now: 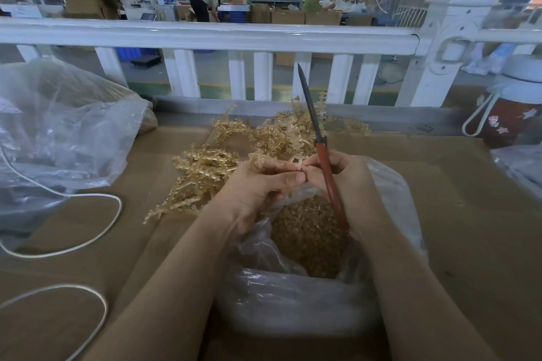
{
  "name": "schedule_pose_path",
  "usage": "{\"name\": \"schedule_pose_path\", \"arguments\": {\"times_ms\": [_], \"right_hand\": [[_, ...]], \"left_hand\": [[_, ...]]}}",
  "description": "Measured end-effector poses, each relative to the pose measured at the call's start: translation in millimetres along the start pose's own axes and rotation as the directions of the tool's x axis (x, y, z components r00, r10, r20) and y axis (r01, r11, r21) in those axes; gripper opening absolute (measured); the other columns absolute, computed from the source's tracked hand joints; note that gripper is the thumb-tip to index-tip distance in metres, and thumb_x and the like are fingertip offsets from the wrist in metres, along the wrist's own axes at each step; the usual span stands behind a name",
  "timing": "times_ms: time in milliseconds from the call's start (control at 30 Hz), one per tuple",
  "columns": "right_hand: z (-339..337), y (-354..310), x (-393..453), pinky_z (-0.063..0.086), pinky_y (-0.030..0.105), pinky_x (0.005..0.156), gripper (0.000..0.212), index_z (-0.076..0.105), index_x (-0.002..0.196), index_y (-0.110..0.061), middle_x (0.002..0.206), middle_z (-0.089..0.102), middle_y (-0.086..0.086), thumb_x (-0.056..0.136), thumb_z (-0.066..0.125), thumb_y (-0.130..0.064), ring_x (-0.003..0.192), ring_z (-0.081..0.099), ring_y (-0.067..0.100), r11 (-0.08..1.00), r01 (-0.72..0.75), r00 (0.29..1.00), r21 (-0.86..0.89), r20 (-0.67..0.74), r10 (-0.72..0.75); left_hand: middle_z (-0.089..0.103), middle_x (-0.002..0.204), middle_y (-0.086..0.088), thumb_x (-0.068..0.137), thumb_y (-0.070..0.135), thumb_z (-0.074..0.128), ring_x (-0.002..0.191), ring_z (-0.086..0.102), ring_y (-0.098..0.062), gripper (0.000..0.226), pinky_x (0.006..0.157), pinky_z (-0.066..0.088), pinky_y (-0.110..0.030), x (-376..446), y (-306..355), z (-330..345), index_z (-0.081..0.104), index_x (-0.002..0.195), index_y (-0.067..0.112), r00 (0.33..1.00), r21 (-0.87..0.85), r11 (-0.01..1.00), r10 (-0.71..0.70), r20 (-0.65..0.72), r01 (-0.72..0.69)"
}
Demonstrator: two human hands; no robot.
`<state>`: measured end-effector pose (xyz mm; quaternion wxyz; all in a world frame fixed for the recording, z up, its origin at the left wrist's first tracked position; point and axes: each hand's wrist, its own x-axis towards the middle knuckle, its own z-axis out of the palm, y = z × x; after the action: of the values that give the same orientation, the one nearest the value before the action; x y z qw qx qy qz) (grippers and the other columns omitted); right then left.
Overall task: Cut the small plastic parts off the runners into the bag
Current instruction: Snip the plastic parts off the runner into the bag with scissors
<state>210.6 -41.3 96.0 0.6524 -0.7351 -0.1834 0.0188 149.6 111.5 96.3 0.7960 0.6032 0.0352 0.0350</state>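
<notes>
Your left hand (258,184) pinches a small runner (299,162) between thumb and fingers, fingertip to fingertip with your right hand (341,184), which grips the knife (321,149), blade up. Directly beneath both hands the bag (308,296) holds cut parts (308,237); more runners (234,155) lie heaped just beyond your hands

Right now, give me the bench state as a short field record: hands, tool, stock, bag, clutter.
left hand: left hand pinches a small runner piece over the bag
right hand: right hand grips the knife by its reddish handle, blade pointing up and away
stock: pile of runners on the table, beyond the hands
bag: clear bag open below the hands, holding cut parts
clutter: white cord at left, large clear bag far left, bottle at right
</notes>
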Motion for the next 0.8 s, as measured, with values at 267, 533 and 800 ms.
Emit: {"name": "schedule_pose_path", "arguments": {"times_ms": [267,533,800], "right_hand": [[-1.8,-2.0,-1.7,0.061,0.037,0.076,0.016,0.075,0.087,-0.015,0.079,0.076,0.002,0.080,0.083,-0.028,0.074,0.073,0.018,1.000,-0.010,1.000,-0.012,-0.003,0.010],[-5.5,4.7,-3.7,0.043,0.021,0.064,0.059,0.060,0.086,-0.033,0.084,0.065,-0.029,0.059,0.060,-0.086,0.079,0.061,-0.007,0.933,0.108,0.989,-0.344,-0.056,-0.135],[-3.9,17.9,-3.7,0.036,0.012,0.062,0.057,0.052,0.092,-0.038,0.085,0.058,-0.024,0.066,0.052,-0.088,0.079,0.054,-0.006,0.761,0.239,0.963,-0.603,0.051,-0.263]], "left_hand": [[0.071,0.074,-0.009,0.072,0.010,0.077,0.066,0.067,-0.015,0.013,0.060,0.054,-0.023,0.2,2.6,5.3,0.072,0.082,0.005,0.993,-0.073,0.993,0.093,-0.072,-0.098],[0.075,0.082,-0.003,0.072,0.014,0.077,0.074,0.071,-0.011,0.027,0.068,0.057,-0.021,3.0,3.7,-0.3,0.071,0.098,0.007,0.976,-0.223,0.967,0.075,-0.206,-0.121],[0.077,0.090,-0.012,0.073,0.005,0.074,0.085,0.076,-0.019,0.016,0.070,0.059,-0.024,2.7,6.4,-2.6,0.074,0.089,0.005,0.967,-0.388,0.908,0.065,-0.247,-0.160]]}}
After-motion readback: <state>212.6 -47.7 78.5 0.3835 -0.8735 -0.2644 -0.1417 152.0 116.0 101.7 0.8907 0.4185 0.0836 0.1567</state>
